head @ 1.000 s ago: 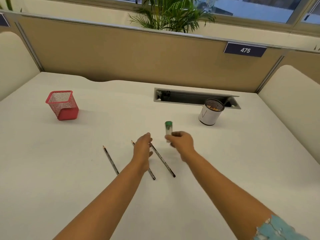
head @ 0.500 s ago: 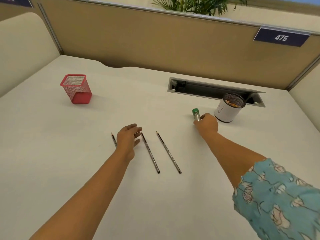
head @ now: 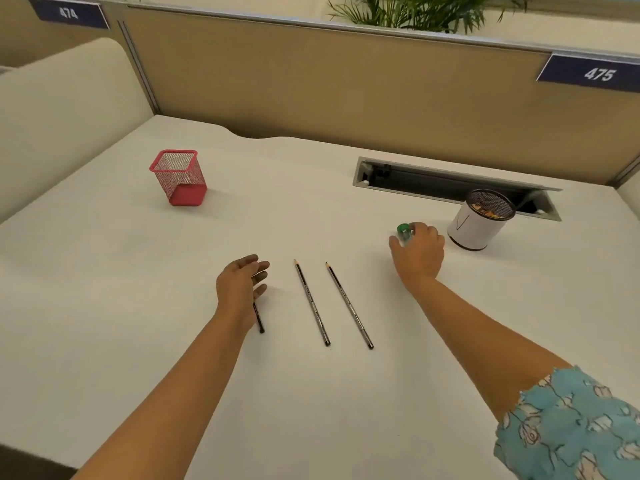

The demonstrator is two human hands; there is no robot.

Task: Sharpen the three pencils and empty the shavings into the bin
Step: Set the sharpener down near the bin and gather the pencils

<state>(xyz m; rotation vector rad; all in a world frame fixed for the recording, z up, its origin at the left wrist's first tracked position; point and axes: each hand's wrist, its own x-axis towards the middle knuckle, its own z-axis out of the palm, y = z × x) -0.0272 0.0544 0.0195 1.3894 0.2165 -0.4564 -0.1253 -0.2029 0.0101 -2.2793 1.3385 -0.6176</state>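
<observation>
Reaching over the leftmost pencil (head: 258,320) with the left hand (head: 240,285), fingers loosely spread and closed on nothing, only the pencil's blunt end showing below the wrist. Curling the right hand (head: 419,252) around the green-capped sharpener (head: 403,231) just beside the white bin (head: 476,225) (shavings already inside). Lying parallel between the hands, well apart from the red mesh cup (head: 180,178): second pencil (head: 311,303), third pencil (head: 349,304). Judging the pencils light, stiff, prone to rolling, with brittle tips; best pinched mid-shaft. Judging the sharpener small, smooth plastic; best gripped on the clear barrel, not the cap.
</observation>
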